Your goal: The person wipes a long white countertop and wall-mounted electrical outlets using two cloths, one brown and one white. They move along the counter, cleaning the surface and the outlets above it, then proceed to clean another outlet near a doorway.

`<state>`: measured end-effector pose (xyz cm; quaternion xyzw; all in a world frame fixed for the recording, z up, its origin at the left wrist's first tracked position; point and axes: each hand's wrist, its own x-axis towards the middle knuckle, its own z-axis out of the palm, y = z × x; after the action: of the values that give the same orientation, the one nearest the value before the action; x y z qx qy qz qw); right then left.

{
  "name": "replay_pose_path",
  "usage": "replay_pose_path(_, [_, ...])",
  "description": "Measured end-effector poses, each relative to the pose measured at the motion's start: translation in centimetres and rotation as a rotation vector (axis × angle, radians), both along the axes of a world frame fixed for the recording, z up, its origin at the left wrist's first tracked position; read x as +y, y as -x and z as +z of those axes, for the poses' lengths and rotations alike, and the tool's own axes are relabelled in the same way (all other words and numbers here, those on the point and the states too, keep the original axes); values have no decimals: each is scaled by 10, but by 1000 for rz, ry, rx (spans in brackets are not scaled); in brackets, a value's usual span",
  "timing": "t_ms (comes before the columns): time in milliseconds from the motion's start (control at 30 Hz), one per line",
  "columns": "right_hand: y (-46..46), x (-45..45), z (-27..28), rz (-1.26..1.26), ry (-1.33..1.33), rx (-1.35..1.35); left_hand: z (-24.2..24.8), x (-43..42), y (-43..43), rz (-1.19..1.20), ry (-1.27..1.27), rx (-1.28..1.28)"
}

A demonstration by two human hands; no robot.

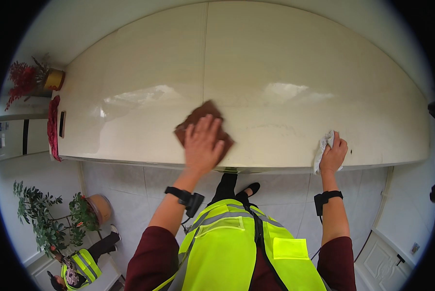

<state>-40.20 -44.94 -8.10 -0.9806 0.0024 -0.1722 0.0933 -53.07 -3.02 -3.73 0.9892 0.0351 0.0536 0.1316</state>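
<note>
My left hand [201, 145] presses flat on a brown cloth [193, 119], which is spread on the glossy cream tabletop [275, 47] a little left of the middle. The cloth's edges look blurred. Further right, close to the front edge, my right hand [332, 152] grips a crumpled white cloth [321, 149] against the same surface. A small dark mark shows on the tabletop just right of that hand. Faint smudges run across the surface between my hands. A wet-looking sheen lies left of the brown cloth.
At the left end of the table are a phone [62, 124] and a dark red cloth [53, 127]. Beyond them is a golden pot [54, 79] with red sprigs. A potted plant [99, 209] stands on the floor at left, near a person in a yellow vest [82, 267]. A white door [381, 258] is at lower right.
</note>
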Motion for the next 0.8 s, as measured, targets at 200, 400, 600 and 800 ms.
replay_pose_path(200, [1, 0, 1, 9, 7, -3, -8, 93, -3, 245, -127, -49])
replay_pose_path(400, [1, 6, 12, 3, -4, 11, -15, 136, -40, 355, -180, -56])
replay_pose_path(600, [1, 14, 22, 8, -42, 5, -21, 174, -108, 397, -220, -144])
replay_pose_path(800, [-2, 22, 28, -15, -62, -10, -20, 160, -206, 415, -252, -84])
